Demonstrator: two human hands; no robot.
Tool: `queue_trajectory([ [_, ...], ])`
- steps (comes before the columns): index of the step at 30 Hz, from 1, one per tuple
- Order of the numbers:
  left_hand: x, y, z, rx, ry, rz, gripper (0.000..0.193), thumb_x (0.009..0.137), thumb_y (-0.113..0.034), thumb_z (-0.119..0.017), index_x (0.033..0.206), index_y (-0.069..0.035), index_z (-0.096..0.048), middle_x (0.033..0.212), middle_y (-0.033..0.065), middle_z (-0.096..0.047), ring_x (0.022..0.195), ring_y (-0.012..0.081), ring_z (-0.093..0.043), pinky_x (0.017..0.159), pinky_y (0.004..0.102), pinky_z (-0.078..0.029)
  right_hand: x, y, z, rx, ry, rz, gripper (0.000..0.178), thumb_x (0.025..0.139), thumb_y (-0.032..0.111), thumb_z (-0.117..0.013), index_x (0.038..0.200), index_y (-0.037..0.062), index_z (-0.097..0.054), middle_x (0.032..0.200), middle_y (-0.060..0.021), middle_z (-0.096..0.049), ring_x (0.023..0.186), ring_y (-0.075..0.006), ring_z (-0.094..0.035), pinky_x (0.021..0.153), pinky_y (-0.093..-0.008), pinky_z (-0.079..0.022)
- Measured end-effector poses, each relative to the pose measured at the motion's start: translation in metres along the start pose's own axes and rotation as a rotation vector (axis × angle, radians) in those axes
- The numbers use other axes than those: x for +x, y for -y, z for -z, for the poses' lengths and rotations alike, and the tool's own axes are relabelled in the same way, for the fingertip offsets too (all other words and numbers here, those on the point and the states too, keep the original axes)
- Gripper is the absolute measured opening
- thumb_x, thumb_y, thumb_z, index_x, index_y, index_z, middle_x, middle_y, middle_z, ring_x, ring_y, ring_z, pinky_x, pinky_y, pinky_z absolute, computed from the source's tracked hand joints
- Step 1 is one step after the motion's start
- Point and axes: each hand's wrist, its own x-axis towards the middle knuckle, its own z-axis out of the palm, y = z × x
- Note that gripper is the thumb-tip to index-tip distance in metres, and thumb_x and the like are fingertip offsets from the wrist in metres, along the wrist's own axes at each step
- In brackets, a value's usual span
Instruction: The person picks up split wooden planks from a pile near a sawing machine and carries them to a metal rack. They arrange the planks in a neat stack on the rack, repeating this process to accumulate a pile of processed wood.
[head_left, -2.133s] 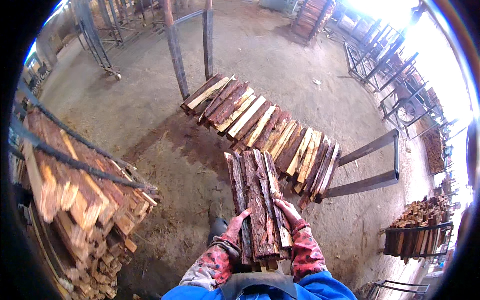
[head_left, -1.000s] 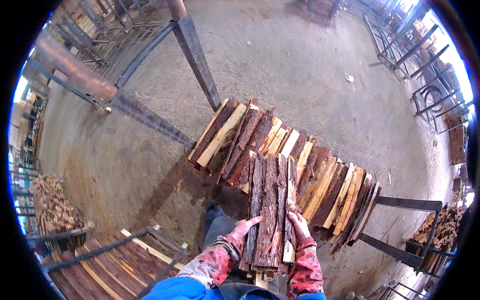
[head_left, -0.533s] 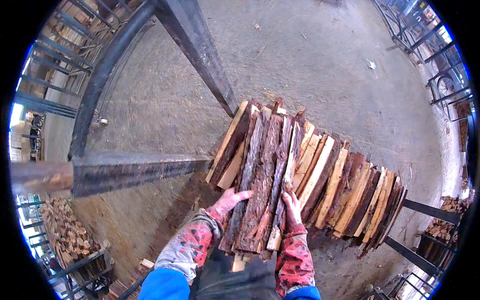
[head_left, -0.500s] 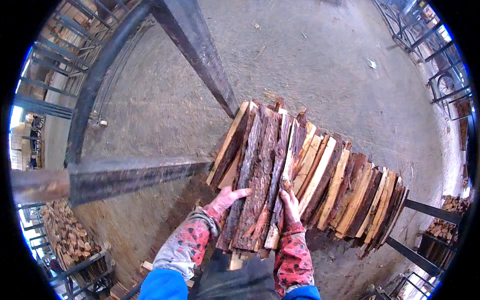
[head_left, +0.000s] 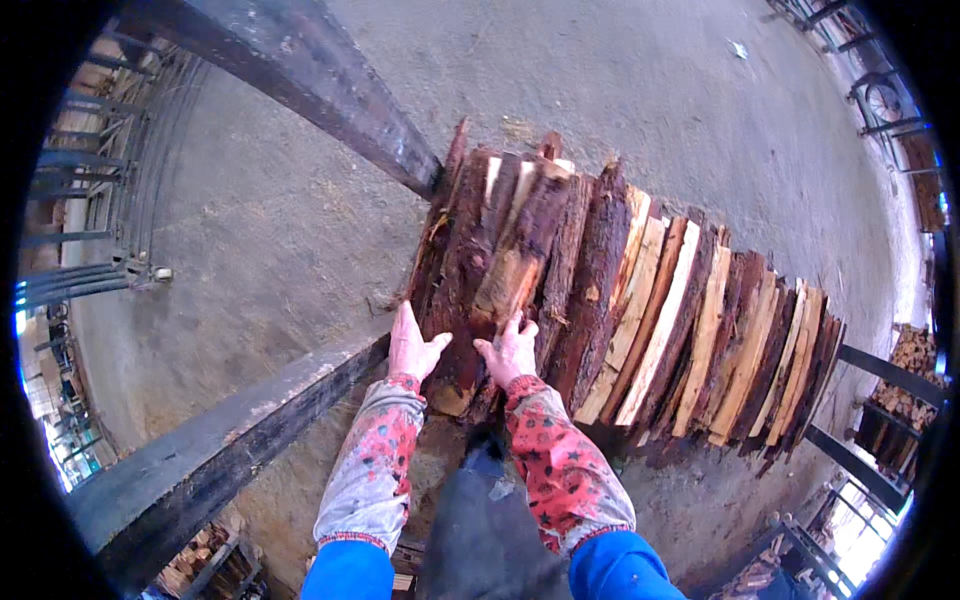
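Note:
A long row of split firewood pieces (head_left: 690,320), some with dark bark and some with pale cut faces, lies packed side by side between dark metal posts. My left hand (head_left: 412,345) is at the near end of the leftmost pieces, fingers stretched along them and thumb apart. Just to its right, my right hand (head_left: 510,352) rests on the near end of a bark-covered piece (head_left: 515,270), its thumb and fingers spread. Neither hand is wrapped round a piece; the undersides of the fingers are hidden.
One dark metal beam (head_left: 330,90) rises from the stack's far left corner, another beam (head_left: 240,430) from its near left. Thinner bars (head_left: 890,375) stand at the right end. More firewood (head_left: 905,365) is piled at the far right. Metal racks (head_left: 90,180) line the left.
The bark-covered pieces held between my hands now lie at the row's left end. My hands have moved left and away from me, and their fingers have spread. The view has shifted.

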Motion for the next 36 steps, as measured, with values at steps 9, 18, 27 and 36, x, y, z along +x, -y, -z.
queue_trajectory([
  [9, -0.02, 0.004, 0.001, 0.046, 0.021, 0.05, 0.095, 0.076, -0.03, -0.076, 0.144, 0.007, -0.021, 0.145, 0.0283, -0.032, 0.136, 0.0375, -0.032, 0.113, 0.0398, -0.027, -0.037, -0.014, 0.019, 0.111, 0.094, 0.156, 0.077, 0.079, 0.026, -0.071, 0.14, -0.003, -0.034, 0.139, -0.0237, -0.037, 0.124, -0.0402, -0.043, 0.102, -0.0418, -0.041],
  [18, -0.129, 0.005, -0.014, 0.079, -0.048, -0.117, 0.086, 0.078, -0.021, -0.071, 0.143, 0.006, -0.024, 0.147, 0.0293, -0.027, 0.137, 0.0409, -0.027, 0.115, 0.0444, -0.022, -0.117, -0.076, 0.061, 0.153, 0.118, 0.087, 0.066, 0.083, 0.032, -0.067, 0.136, 0.0017, -0.043, 0.121, -0.0212, -0.054, 0.112, -0.0376, -0.053, 0.095, -0.0408, -0.045],
  [27, -0.228, 0.018, 0.005, 0.215, 0.324, 0.233, 0.077, 0.076, -0.038, -0.071, 0.135, 0.004, -0.042, 0.137, 0.0249, -0.046, 0.129, 0.0342, -0.044, 0.108, 0.0409, -0.036, -0.276, -0.153, 0.122, -0.016, 0.32, -0.257, 0.051, 0.078, 0.037, -0.067, 0.114, 0.0012, -0.063, 0.095, -0.019, -0.068, 0.091, -0.0329, -0.066, 0.081, -0.0406, -0.052],
  [36, -0.324, 0.014, 0.039, 0.357, 0.405, 0.302, 0.07, 0.074, -0.042, -0.072, 0.123, 0.004, -0.054, 0.124, 0.0261, -0.057, 0.118, 0.0365, -0.054, 0.099, 0.0415, -0.044, -0.304, -0.117, 0.173, 0.242, 0.169, -0.125, 0.053, 0.083, 0.038, -0.065, 0.12, 0.0009, -0.06, 0.105, -0.0181, -0.068, 0.1, -0.0303, -0.065, 0.088, -0.0383, -0.051],
])
